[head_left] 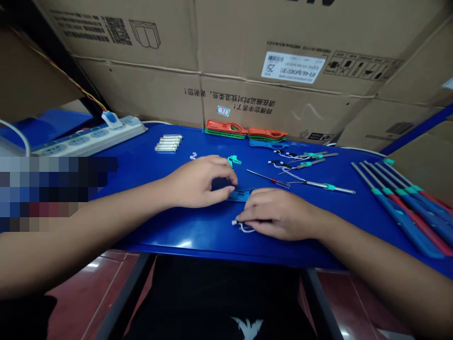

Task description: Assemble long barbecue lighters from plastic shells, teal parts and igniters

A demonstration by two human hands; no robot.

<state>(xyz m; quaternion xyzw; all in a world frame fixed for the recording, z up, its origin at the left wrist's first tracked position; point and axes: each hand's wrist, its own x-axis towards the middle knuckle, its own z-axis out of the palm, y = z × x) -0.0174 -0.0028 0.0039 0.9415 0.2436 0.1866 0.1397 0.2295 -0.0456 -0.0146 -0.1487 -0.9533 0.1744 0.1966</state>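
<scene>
My left hand [200, 182] rests on the blue table [148, 226] with fingers curled, pinching the left end of a small blue plastic part [242, 194]. My right hand [278, 212] lies just right of it, fingers closed over the part's other end and over a thin white wire [242, 228] with a small white tip that sticks out below the fingers. A teal plastic clip [234, 161] lies just beyond my left hand. A thin red-handled screwdriver [271, 179] lies beyond my right hand.
Orange, green and blue plastic pieces [244, 131] are stacked at the back. Metal rods with teal collars [311, 163] lie right of centre, long blue and red assemblies [406, 208] at far right. Silver tubes [169, 142] and a power strip [88, 138] lie left. Cardboard boxes [247, 61] stand behind.
</scene>
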